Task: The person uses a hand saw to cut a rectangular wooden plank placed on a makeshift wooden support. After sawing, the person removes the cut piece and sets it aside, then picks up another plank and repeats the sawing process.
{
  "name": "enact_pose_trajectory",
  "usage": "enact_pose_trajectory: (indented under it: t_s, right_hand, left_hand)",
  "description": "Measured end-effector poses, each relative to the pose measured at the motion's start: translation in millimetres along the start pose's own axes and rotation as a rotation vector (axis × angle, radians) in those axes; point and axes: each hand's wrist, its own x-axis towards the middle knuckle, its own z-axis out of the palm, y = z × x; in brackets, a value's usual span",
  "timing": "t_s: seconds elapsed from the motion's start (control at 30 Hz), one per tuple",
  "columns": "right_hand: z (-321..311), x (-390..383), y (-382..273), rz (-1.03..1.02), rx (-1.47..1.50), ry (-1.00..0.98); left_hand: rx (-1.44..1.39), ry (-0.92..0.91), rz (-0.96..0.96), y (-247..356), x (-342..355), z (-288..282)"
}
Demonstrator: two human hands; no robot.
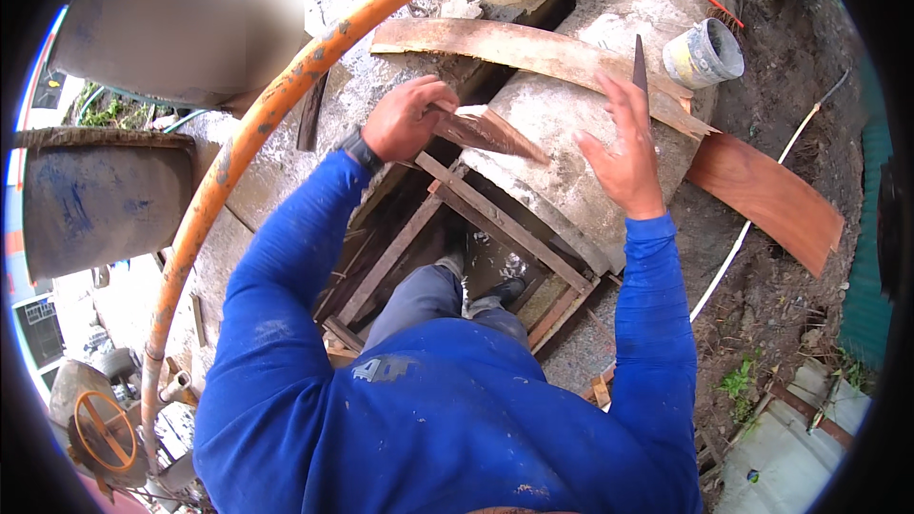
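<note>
My left hand (409,119), with a dark watch at the wrist, grips one end of a short wooden board (490,133). The board points right and slightly toward me, above a wooden frame (505,228). To the right, my right hand (624,152) is raised with its fingers stretched and apart, clear of the board. A dark, narrow, pointed strip (640,67) rises beside its fingertips; I cannot tell whether the hand touches it. Beyond my hands lies a long, pale curved plank (514,46). A reddish-brown sheet of thin wood (771,200) continues from it at right.
My legs stand inside the frame, in a wet pit. A curved orange pipe (252,128) arches across the left side. Past it are a grey, stained drum (105,200) and an orange handwheel (107,430). A mortar-smeared bucket (703,52) stands at far right; a pale hose (762,190) crosses the soil.
</note>
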Motion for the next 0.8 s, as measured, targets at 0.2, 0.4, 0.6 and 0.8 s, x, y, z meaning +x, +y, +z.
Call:
enact_pose_trajectory:
  t_s: [0.2, 0.4, 0.6, 0.8]
  right_hand:
    - [8.6, 7.3, -53.8, 0.105, 0.311, -0.444]
    - [71.4, -16.0, -51.8, 0.169, 0.135, -0.315]
    - [145.4, -37.8, -6.3, 0.514, 0.221, -0.161]
    - [246.7, -56.5, 66.5, 0.843, 0.071, -0.123]
  left_hand:
    - [-0.004, -0.212, 0.175, 6.5, 35.3, -2.7]
    - [-0.007, -0.234, 0.197, -6.9, 47.7, 15.0]
    - [0.112, 0.044, 0.021, -82.8, 37.5, -48.9]
    - [0.522, 0.187, -0.279, -200.7, -47.8, -138.6]
